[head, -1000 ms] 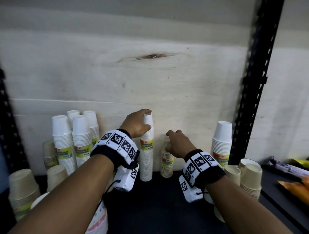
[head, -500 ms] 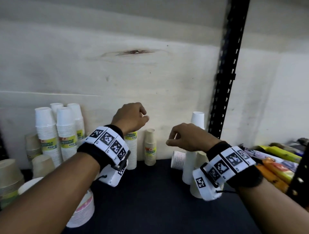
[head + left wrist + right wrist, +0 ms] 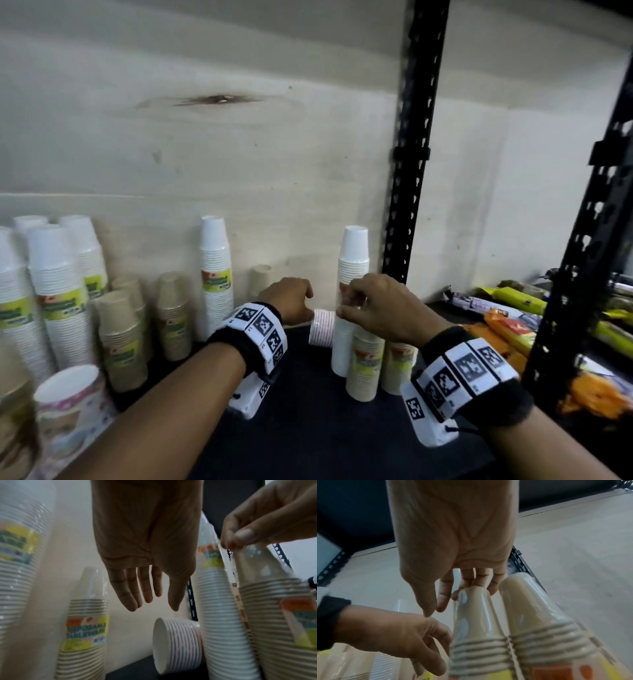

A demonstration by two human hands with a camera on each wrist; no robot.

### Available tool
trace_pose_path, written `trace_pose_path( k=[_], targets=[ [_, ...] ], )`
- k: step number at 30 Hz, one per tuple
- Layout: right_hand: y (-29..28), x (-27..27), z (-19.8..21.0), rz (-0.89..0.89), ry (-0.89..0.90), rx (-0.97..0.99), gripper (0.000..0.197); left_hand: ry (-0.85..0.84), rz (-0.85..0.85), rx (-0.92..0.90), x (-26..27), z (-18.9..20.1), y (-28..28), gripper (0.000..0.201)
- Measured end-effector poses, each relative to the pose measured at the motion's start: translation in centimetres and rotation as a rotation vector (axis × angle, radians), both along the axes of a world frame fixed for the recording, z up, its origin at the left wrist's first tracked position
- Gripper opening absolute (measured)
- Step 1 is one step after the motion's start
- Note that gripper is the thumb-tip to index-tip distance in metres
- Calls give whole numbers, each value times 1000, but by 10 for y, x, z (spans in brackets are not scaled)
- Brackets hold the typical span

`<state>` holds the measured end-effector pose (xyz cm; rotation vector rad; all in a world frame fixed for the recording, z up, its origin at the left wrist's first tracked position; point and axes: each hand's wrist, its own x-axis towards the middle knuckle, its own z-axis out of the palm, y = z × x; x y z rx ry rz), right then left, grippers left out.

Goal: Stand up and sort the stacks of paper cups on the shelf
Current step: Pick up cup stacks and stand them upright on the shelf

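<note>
A short white cup stack (image 3: 322, 327) (image 3: 176, 646) lies on its side on the dark shelf (image 3: 308, 428). My left hand (image 3: 308, 308) (image 3: 152, 605) hovers just above and left of it, fingers relaxed and holding nothing. To its right stand a tall white wrapped stack (image 3: 353, 260) and two beige wrapped stacks (image 3: 364, 363) (image 3: 476, 635). My right hand (image 3: 346, 308) (image 3: 453, 601) pinches the plastic wrap at the top of the nearer beige stack.
Upright white stacks (image 3: 58, 291) (image 3: 215, 270) and beige stacks (image 3: 123, 335) line the plywood back at left. Patterned cups (image 3: 68, 411) sit front left. A black shelf upright (image 3: 411, 154) stands behind; snack packets (image 3: 507, 329) crowd the right.
Both hands left the stacks at the back and moved right and down. The left now hangs over the lying stack; the right has taken hold of the beige stack's top.
</note>
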<state>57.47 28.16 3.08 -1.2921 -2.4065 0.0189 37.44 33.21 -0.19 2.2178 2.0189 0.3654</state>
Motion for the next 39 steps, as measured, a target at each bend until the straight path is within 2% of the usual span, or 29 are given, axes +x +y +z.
trace_pose_path(
  k=[6, 11, 13, 17, 22, 27, 35, 39],
  targets=[
    [6, 8, -18, 45, 47, 41, 11, 81, -97, -70, 17, -25, 34, 75],
    [8, 10, -22, 67, 98, 30, 13, 133, -161, -62, 24, -34, 41, 44],
    [12, 9, -24, 67, 107, 29, 14, 111, -159, -45, 21, -37, 39, 47],
    [14, 9, -27, 65, 102, 35, 15, 55, -133, -31, 10, -40, 33, 66],
    [11, 7, -28, 64, 97, 43, 16, 137, -86, -21, -1, -51, 24, 64],
    [10, 5, -30, 61, 97, 57, 15, 59, -52, 36, -7, -61, 15, 64],
    [13, 9, -30, 79, 116, 82, 15, -102, 94, 88, -17, -77, -7, 61],
    [13, 9, -30, 76, 114, 74, 15, -188, 188, 63, -30, -76, -14, 72]
  ],
)
